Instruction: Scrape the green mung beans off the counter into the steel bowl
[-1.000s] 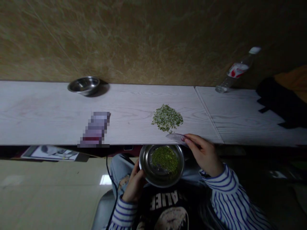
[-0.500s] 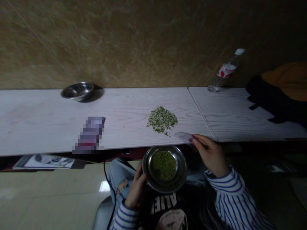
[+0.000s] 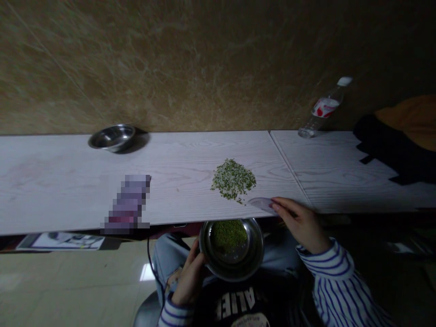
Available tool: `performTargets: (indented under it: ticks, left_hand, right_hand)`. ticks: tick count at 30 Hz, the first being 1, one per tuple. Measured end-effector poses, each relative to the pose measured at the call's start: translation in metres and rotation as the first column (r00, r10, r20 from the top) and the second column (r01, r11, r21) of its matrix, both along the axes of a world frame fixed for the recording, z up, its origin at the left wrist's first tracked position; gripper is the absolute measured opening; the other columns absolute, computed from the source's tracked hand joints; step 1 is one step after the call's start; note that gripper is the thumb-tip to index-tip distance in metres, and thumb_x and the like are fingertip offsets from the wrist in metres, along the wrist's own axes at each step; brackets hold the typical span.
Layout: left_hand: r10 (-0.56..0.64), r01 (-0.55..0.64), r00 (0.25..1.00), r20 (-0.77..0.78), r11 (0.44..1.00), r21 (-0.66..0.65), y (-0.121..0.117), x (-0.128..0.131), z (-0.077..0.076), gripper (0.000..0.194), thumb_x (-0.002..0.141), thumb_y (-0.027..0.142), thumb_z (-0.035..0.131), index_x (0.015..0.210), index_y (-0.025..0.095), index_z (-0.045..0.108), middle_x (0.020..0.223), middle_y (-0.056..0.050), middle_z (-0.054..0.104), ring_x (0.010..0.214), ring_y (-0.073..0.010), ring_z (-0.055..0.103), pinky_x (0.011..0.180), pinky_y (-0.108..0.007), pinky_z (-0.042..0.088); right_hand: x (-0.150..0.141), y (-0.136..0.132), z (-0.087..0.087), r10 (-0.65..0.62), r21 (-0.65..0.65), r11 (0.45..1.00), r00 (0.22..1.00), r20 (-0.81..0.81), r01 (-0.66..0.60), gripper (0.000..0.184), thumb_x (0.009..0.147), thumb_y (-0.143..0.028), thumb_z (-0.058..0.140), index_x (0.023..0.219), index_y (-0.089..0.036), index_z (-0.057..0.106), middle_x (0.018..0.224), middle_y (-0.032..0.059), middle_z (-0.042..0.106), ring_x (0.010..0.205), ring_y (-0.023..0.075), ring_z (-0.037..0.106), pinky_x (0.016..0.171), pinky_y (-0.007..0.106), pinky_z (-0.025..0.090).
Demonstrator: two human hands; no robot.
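Note:
My left hand [image 3: 189, 278] grips the left rim of a steel bowl [image 3: 256, 254] over my lap, just under the table's front edge. Small green beans [image 3: 227, 236] lie toward the far side of the bowl, which looks tilted away from me. Between the thumb and fingers of my right hand [image 3: 301, 223] is a clear, half-round plastic protractor [image 3: 260, 204], held low at the table edge. Its tip is close to a spread pile of green beans mixed with white grains [image 3: 233, 179] on the table, with a few loose bits between them.
On the white wood-grain table [image 3: 177, 181] a second steel bowl [image 3: 112, 138] stands at the back left, with a blurred-out flat item [image 3: 127, 204] nearer me. A plastic bottle [image 3: 325, 109] stands back right, beside a dark and orange cloth item [image 3: 391, 141]. A wall closes the back.
The whole view has shifted, so the table sits slightly lower. The bowl in my left hand has tipped and its beans have slid to the far side. My right hand keeps its hold on the protractor.

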State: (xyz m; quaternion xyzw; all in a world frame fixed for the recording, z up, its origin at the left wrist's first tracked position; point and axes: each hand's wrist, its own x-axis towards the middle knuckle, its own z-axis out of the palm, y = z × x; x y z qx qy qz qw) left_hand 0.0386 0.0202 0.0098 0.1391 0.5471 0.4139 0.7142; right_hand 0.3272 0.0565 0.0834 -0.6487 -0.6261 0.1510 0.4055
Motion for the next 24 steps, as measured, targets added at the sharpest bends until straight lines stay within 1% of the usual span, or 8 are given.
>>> performTargets:
  ticks: [2,4,7,10,14,17,20,24]
  left_hand:
    - [-0.026,0.026,1.000,0.004,1.000,-0.003,0.002,0.002,0.001,0.075,0.066,0.028,0.073,0.138,0.020,0.052,0.111,-0.010,0.071,0.091,-0.0267,0.064,0.066,-0.033,0.050]
    - [-0.022,0.022,1.000,0.012,1.000,0.002,0.003,0.004,0.001,0.072,0.067,0.030,0.073,0.136,0.020,0.054,0.110,-0.010,0.071,0.090,-0.0270,0.064,0.066,-0.034,0.051]
    - [-0.005,0.004,1.000,0.012,1.000,0.013,0.006,0.006,0.001,0.070,0.068,0.028,0.072,0.135,0.021,0.055,0.104,-0.009,0.072,0.085,-0.0256,0.064,0.066,-0.034,0.051]
    - [-0.029,0.029,0.999,0.021,1.000,0.010,0.009,0.004,-0.003,0.071,0.070,0.025,0.070,0.139,0.022,0.051,0.101,-0.008,0.072,0.083,-0.0247,0.064,0.067,-0.034,0.051]
    - [-0.007,0.007,0.997,0.077,1.000,-0.004,0.012,0.002,-0.008,0.074,0.070,0.027,0.073,0.140,0.023,0.049,0.123,-0.011,0.067,0.101,-0.0298,0.063,0.078,-0.039,0.052]
    - [0.014,-0.013,0.997,0.076,1.000,-0.007,0.013,0.002,-0.009,0.072,0.069,0.026,0.073,0.138,0.022,0.051,0.130,-0.011,0.064,0.113,-0.0328,0.059,0.086,-0.042,0.051]
    - [0.015,-0.015,0.998,0.059,1.000,-0.001,0.015,0.005,-0.007,0.068,0.069,0.025,0.072,0.135,0.022,0.054,0.128,-0.010,0.066,0.117,-0.0325,0.057,0.087,-0.041,0.050]
    - [-0.007,0.007,0.999,0.043,1.000,-0.007,0.017,0.008,-0.002,0.069,0.068,0.024,0.071,0.135,0.023,0.054,0.116,-0.007,0.071,0.106,-0.0301,0.062,0.081,-0.038,0.051]
  right_hand:
    - [-0.005,0.006,0.004,0.094,0.017,0.995,0.994,0.061,-0.096,0.022,0.090,-0.034,0.057,0.100,-0.024,0.073,0.097,0.0056,0.076,0.088,0.0208,0.072,0.080,0.033,0.058]
    - [-0.011,0.013,0.008,0.175,0.021,0.984,0.978,0.115,-0.178,0.020,0.090,-0.031,0.057,0.099,-0.025,0.074,0.093,0.0047,0.076,0.085,0.0199,0.071,0.079,0.033,0.058]
    - [-0.018,0.027,0.012,0.247,-0.005,0.968,0.956,0.155,-0.250,0.019,0.091,-0.029,0.057,0.098,-0.025,0.074,0.089,0.0042,0.077,0.080,0.0187,0.071,0.077,0.033,0.057]
    - [-0.021,0.044,0.012,0.277,-0.013,0.961,0.950,0.144,-0.278,0.021,0.091,-0.029,0.056,0.098,-0.025,0.075,0.091,0.0042,0.077,0.080,0.0183,0.072,0.076,0.032,0.057]
    - [-0.020,0.068,0.008,0.297,-0.007,0.955,0.948,0.111,-0.298,0.022,0.090,-0.028,0.056,0.100,-0.024,0.075,0.095,0.0050,0.077,0.085,0.0191,0.072,0.078,0.032,0.057]
    - [-0.020,0.086,0.007,0.303,-0.014,0.953,0.948,0.099,-0.303,0.021,0.089,-0.026,0.057,0.100,-0.022,0.075,0.095,0.0054,0.077,0.086,0.0195,0.072,0.078,0.032,0.057]
    - [-0.020,0.103,0.008,0.314,-0.026,0.949,0.945,0.089,-0.313,0.021,0.088,-0.025,0.057,0.101,-0.023,0.074,0.099,0.0053,0.077,0.088,0.0194,0.072,0.081,0.033,0.056]
    - [-0.019,0.120,0.010,0.317,-0.037,0.948,0.944,0.086,-0.315,0.021,0.088,-0.024,0.057,0.101,-0.024,0.074,0.099,0.0034,0.077,0.091,0.0189,0.071,0.084,0.034,0.056]
